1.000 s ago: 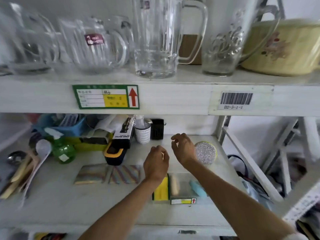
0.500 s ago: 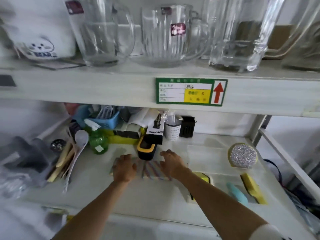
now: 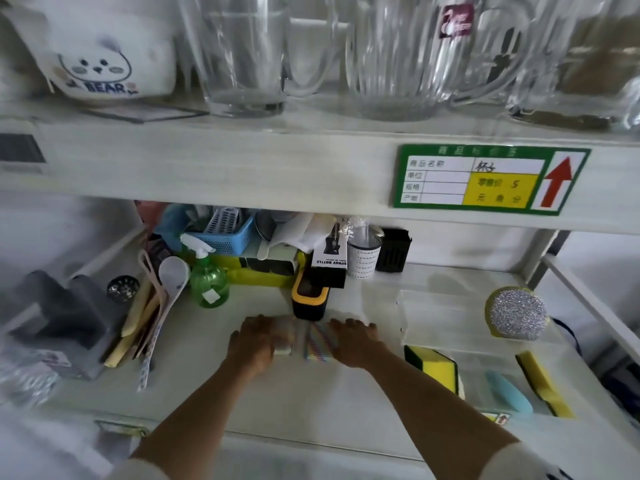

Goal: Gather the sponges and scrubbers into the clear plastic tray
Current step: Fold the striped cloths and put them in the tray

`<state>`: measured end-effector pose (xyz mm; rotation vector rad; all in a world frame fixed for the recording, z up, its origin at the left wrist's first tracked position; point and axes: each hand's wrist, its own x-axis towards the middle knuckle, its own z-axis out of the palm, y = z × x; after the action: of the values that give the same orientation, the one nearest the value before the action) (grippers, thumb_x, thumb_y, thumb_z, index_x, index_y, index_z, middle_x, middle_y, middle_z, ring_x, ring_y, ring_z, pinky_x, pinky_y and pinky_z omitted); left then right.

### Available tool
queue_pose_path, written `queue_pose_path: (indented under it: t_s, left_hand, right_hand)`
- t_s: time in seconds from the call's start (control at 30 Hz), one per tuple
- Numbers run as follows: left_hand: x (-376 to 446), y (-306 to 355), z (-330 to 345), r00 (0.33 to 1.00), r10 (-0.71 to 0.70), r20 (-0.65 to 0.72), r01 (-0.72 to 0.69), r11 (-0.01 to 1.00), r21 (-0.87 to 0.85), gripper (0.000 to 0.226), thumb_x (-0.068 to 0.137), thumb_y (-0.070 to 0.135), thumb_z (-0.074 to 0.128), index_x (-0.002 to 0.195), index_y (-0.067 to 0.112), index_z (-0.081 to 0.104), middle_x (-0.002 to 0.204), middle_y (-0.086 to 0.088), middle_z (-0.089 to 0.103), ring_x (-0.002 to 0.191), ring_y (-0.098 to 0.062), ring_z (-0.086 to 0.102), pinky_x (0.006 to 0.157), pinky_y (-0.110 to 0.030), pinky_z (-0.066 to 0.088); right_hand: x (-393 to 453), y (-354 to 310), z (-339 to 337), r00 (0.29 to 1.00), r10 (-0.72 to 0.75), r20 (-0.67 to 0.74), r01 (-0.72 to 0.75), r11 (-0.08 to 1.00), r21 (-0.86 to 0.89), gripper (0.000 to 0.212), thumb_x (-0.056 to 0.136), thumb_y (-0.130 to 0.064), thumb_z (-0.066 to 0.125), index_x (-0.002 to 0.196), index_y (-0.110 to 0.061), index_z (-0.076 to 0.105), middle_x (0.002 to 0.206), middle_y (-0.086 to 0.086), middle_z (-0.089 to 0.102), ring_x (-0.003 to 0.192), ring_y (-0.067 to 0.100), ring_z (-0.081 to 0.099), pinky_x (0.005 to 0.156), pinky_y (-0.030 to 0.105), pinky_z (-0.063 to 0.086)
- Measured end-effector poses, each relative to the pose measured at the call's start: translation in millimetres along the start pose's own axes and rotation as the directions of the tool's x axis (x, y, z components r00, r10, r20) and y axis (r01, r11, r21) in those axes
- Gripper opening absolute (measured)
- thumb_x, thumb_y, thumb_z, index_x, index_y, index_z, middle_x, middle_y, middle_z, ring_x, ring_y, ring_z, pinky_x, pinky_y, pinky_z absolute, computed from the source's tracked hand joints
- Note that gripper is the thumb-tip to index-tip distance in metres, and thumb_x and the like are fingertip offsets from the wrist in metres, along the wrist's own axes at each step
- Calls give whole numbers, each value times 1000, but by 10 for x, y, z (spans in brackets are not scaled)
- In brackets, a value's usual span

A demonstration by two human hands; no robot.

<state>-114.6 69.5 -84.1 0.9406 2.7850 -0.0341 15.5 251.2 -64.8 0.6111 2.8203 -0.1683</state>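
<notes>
Two striped sponges [image 3: 313, 342] lie pressed together on the lower shelf, in front of a black and yellow container. My left hand [image 3: 254, 344] grips the left one and my right hand [image 3: 356, 341] holds the right one. The clear plastic tray [image 3: 446, 317] stands to the right of my hands. In it lie a yellow and green sponge [image 3: 433, 367], a blue sponge [image 3: 507, 393] and a yellow sponge [image 3: 543, 386]. A round silver scrubber [image 3: 517, 313] sits at the tray's far right; I cannot tell whether it is inside.
The black and yellow container [image 3: 309, 299] stands just behind the sponges, with a green spray bottle [image 3: 209, 284] and spoons [image 3: 162, 299] to the left. A blue basket [image 3: 225, 233] sits at the back. The upper shelf [image 3: 242, 161], carrying glass jugs, hangs low overhead.
My hands left the tray area and moved left onto the two striped sponges. They have pushed the sponges together, so the pair now looks narrower between my hands.
</notes>
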Motion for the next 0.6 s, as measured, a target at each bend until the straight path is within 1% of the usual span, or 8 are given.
queue_pose_path:
  t_s: [0.1, 0.2, 0.3, 0.37, 0.43, 0.47, 0.53, 0.6]
  left_hand:
    - [-26, -8, -104, 1000, 17, -8, -16, 995, 98, 68, 91, 35, 47, 150, 20, 17, 156, -8, 26, 138, -31, 31, 106, -46, 34]
    - [-16, -50, -150, 1000, 21, -11, -19, 988, 152, 74, 87, 49, 47, 150, 20, 19, 146, -10, 42, 132, -32, 38, 106, -47, 33]
    - [-17, -86, -131, 999, 10, -49, -1, 985, 172, 87, 75, 73, 44, 142, 18, 34, 132, -11, 55, 124, -31, 44, 99, -44, 34]
    - [-43, -100, -114, 994, -11, -105, 27, 989, 147, 83, 70, 76, 47, 128, 18, 51, 126, -9, 56, 123, -30, 44, 102, -44, 33]
    - [-71, -115, -103, 986, -48, -160, 62, 994, 86, 77, 65, 76, 53, 116, 18, 61, 121, -8, 58, 122, -28, 45, 104, -43, 35]
    - [-90, -123, -98, 984, -69, -164, 76, 997, 32, 76, 64, 75, 57, 114, 18, 61, 120, -8, 58, 120, -28, 47, 101, -42, 38]
    - [-124, -134, -111, 985, -110, -133, 88, 982, -166, 72, 65, 67, 66, 114, 16, 56, 118, -9, 58, 114, -29, 53, 91, -39, 46]
    - [-156, -139, -145, 987, -120, -105, 72, 925, -374, 59, 72, 53, 71, 112, 14, 52, 116, -7, 61, 107, -27, 61, 79, -34, 48]
  right_hand:
    - [13, -6, -12, 1000, 19, 6, -19, 1000, -22, 71, 84, -49, 55, 142, -17, 29, 136, 18, 44, 123, 37, 47, 107, 53, 30]
    - [12, -23, -47, 999, 42, -12, -42, 999, -16, 75, 76, -49, 65, 134, -11, 39, 129, 16, 43, 116, 35, 50, 99, 48, 38]
    - [-17, -20, -108, 997, 43, -62, -43, 999, 5, 70, 72, -47, 72, 126, -8, 50, 122, 13, 42, 110, 32, 52, 94, 43, 43]
    - [-46, -19, -145, 995, 33, -91, -32, 999, 12, 69, 72, -46, 75, 125, -8, 51, 124, 13, 41, 113, 32, 49, 96, 42, 43]
    - [-68, -20, -154, 992, 31, -123, -26, 999, 45, 71, 71, -42, 78, 126, -9, 49, 125, 13, 41, 115, 32, 47, 96, 42, 44]
    - [-80, -20, -152, 990, 33, -136, -22, 996, 84, 71, 70, -41, 79, 126, -9, 48, 125, 12, 42, 114, 31, 48, 95, 42, 45]
    - [-106, -10, -162, 990, 35, -139, -8, 982, 190, 65, 72, -37, 78, 123, -11, 49, 122, 11, 46, 111, 30, 52, 91, 39, 47]
    - [-143, 5, -205, 992, 14, -128, 23, 958, 286, 53, 77, -33, 74, 119, -12, 51, 118, 11, 55, 107, 28, 57, 85, 34, 47]
